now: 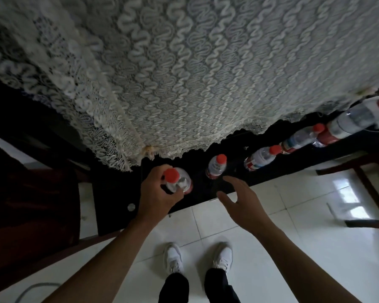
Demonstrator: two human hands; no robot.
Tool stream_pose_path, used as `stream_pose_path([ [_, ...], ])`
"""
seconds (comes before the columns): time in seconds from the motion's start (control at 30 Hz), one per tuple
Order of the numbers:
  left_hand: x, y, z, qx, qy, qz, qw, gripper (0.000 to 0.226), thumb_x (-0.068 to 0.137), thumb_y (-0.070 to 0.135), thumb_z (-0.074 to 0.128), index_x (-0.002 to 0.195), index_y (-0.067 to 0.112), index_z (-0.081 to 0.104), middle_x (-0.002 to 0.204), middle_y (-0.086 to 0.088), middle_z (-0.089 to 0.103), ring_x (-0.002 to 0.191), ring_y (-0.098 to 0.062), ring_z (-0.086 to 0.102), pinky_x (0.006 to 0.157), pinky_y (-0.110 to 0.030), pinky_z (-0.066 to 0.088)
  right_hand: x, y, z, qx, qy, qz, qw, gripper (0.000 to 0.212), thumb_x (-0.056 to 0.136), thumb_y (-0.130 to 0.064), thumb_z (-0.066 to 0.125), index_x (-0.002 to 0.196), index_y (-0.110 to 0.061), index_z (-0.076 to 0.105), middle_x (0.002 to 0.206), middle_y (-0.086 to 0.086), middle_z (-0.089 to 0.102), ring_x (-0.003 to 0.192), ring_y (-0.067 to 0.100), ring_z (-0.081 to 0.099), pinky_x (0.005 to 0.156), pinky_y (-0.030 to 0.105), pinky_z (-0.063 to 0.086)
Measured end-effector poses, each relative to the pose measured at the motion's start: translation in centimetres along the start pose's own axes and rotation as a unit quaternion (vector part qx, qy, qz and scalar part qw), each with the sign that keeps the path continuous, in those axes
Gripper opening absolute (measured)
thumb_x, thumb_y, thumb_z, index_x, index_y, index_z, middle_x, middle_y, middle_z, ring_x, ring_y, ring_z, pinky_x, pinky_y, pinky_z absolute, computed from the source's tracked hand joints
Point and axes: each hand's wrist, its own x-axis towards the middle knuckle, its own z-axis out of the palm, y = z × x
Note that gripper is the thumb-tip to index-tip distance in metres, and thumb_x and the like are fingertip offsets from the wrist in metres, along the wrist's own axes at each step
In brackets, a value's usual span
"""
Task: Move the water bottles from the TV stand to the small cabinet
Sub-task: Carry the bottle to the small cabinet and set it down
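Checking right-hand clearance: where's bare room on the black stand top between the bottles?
Free: the dark strip of TV stand between the bottle held by the left hand and the second bottle, and the wider gap from there to the third bottle. The right hand hovers open beside it. Crowded: the far-right bottles sit bunched together.

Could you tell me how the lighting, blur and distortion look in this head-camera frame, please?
Head view: dim overall, the dark stand nearly black; window glare on the floor tiles at right; wide-angle bending stretches the lace cloth and tilts the far bottles; cloth edges at left smear with motion blur; the left hand gripping a bottle and the open right hand are fairly sharp.
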Motion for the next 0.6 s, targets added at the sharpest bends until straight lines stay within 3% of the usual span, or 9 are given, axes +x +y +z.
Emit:
stream_pose_path([
  [0.1, 0.3, 4.3, -1.1, 0.011, -0.014, 0.017, 1.0, 0.053, 0.066, 0.008, 0.087, 0.111, 0.02, 0.062, 0.098, 0.006, 0.067, 0.09, -0.014, 0.068, 0.076, -0.036, 0.058, -1.3, -1.5, -3.2, 0.015, 0.013, -0.009, 1.0, 0.048, 0.096, -0.037, 0.058, 0.14, -0.023, 0.047, 0.141, 0.002, 0.05, 0.118, 0.012, 0.05, 0.092, 0.02, 0.035],
  [0.27, 1.2, 12.5, -2.8, 0.017, -0.018, 0.032, 0.999, 0.053, 0.062, 0.032, 0.09, 0.106, 0.023, 0.062, 0.093, 0.019, 0.065, 0.083, -0.003, 0.066, 0.069, -0.032, 0.058, -3.8, -2.5, -8.4, 0.089, 0.036, 0.019, 0.995, 0.043, 0.095, -0.035, 0.059, 0.135, -0.02, 0.053, 0.13, 0.001, 0.057, 0.113, 0.013, 0.053, 0.089, 0.024, 0.038],
  [0.43, 1.1, 20.7, -3.0, 0.003, -0.015, 0.066, 0.998, 0.053, 0.061, 0.036, 0.089, 0.104, 0.018, 0.064, 0.092, 0.008, 0.071, 0.079, -0.005, 0.07, 0.064, -0.022, 0.058, -6.4, -2.3, -12.6, 0.191, 0.033, 0.062, 0.979, 0.04, 0.096, -0.036, 0.058, 0.132, -0.018, 0.058, 0.125, -0.003, 0.061, 0.111, 0.013, 0.058, 0.087, 0.023, 0.04],
  [0.53, 1.0, 25.1, -2.5, -0.01, -0.018, 0.089, 0.996, 0.055, 0.06, 0.039, 0.088, 0.106, 0.018, 0.066, 0.094, 0.004, 0.072, 0.081, -0.004, 0.07, 0.065, -0.015, 0.055, -8.2, -2.7, -15.0, 0.285, 0.02, 0.071, 0.956, 0.025, 0.1, -0.029, 0.051, 0.114, -0.012, 0.064, 0.111, 0.014, 0.064, 0.102, 0.024, 0.06, 0.079, 0.026, 0.041],
  [0.6, 1.0, 27.8, -2.0, -0.021, -0.025, 0.109, 0.993, 0.058, 0.059, 0.044, 0.086, 0.107, 0.015, 0.068, 0.095, 0.003, 0.072, 0.082, -0.003, 0.07, 0.066, -0.012, 0.053, -9.3, -2.7, -16.6, 0.344, 0.016, 0.084, 0.935, 0.028, 0.102, -0.031, 0.048, 0.111, -0.01, 0.063, 0.116, 0.021, 0.062, 0.096, 0.024, 0.061, 0.073, 0.026, 0.042],
])
